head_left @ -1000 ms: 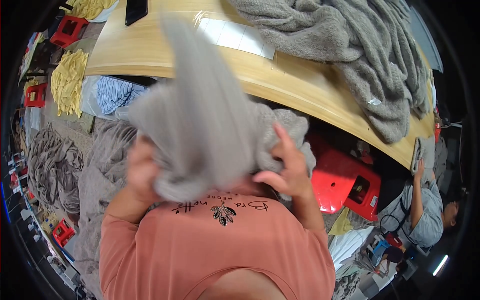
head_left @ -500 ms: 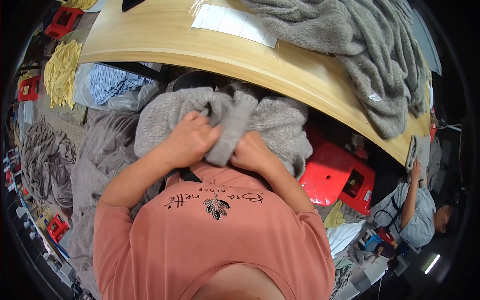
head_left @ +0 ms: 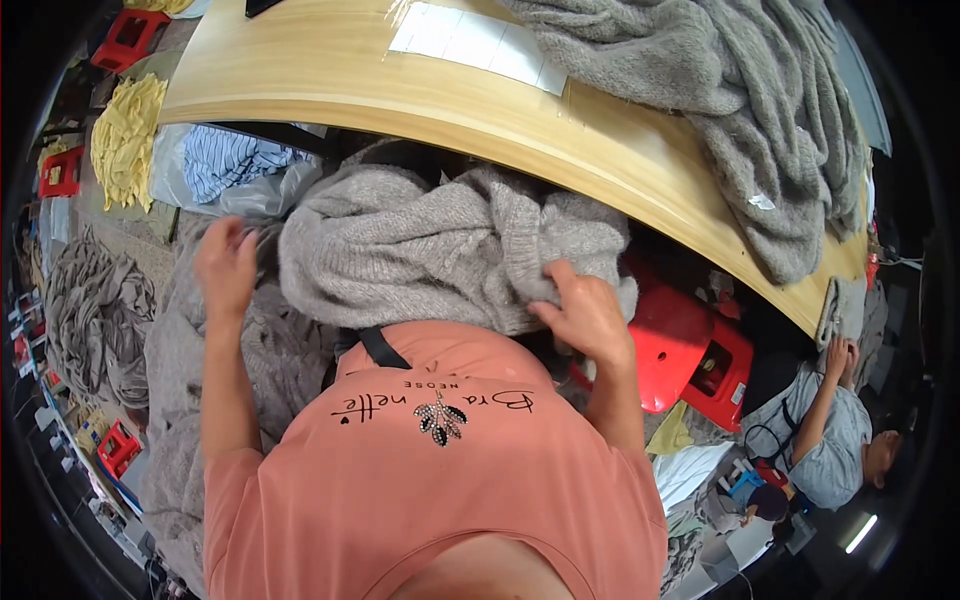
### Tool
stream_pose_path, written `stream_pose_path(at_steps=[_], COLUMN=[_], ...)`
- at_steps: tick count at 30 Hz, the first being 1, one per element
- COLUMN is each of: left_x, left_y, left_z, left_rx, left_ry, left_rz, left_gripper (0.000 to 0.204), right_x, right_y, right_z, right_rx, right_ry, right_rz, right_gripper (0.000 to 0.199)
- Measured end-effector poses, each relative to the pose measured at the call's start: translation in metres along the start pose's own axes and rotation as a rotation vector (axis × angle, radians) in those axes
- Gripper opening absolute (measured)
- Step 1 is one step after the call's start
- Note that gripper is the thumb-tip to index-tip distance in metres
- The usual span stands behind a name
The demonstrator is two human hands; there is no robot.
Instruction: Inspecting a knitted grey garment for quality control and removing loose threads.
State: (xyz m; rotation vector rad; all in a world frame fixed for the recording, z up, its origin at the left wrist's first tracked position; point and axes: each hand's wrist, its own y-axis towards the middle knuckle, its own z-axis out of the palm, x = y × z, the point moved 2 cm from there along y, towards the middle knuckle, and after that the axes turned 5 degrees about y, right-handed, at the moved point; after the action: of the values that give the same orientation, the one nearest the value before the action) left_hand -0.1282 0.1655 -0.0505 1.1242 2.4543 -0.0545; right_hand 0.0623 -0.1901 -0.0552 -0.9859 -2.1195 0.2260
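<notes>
A grey knitted garment (head_left: 410, 235) lies bunched across my lap, under the near edge of the table, with a ribbed band at its right part. My left hand (head_left: 226, 268) is raised to the left of the garment, apart from it, its fingers spread and nothing in them. Over the garment's right side is my right hand (head_left: 585, 315), thumb and forefinger apart, fingertips at the knit; whether they touch it I cannot tell. More grey knitwear (head_left: 290, 350) is heaped on my left, just below my left hand.
Grey knits (head_left: 690, 70) are piled on the wooden table (head_left: 300, 70), beside white paper sheets (head_left: 475, 45). A red stool (head_left: 665, 350) stands at right. Left are a yellow cloth heap (head_left: 128, 140) and a plastic bag (head_left: 240, 200) with striped cloth. Another person (head_left: 830, 430) works at far right.
Both hands have let go of the ribbed band and moved apart, the left one up and left, the right one to the right. The band has dropped onto the garment, which lies flatter.
</notes>
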Motion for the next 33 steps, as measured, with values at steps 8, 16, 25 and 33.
stream_pose_path(at_steps=[8, 16, 25, 33], left_x=[-0.234, -0.211, -0.101, -0.146], left_y=[-0.012, -0.015, 0.100, 0.074], left_z=[0.043, 0.073, 0.054, -0.025], left_rx=[0.822, 1.452, 0.672, 0.557], left_ry=[-0.863, -0.572, 0.113, -0.444], left_rz=[1.330, 1.118, 0.868, 0.608], left_gripper=[0.041, 0.036, 0.013, 0.013], right_x=[0.050, 0.027, -0.018, -0.009], right_y=[-0.086, -0.112, -0.138, -0.123], right_z=[-0.073, -0.081, -0.099, -0.089], right_rx=[0.179, -0.024, -0.390, -0.487], right_ry=[0.616, 1.150, 1.773, 1.922], right_rz=[-1.255, -1.436, -1.563, -1.393], right_gripper=[0.023, 0.014, 0.020, 0.019])
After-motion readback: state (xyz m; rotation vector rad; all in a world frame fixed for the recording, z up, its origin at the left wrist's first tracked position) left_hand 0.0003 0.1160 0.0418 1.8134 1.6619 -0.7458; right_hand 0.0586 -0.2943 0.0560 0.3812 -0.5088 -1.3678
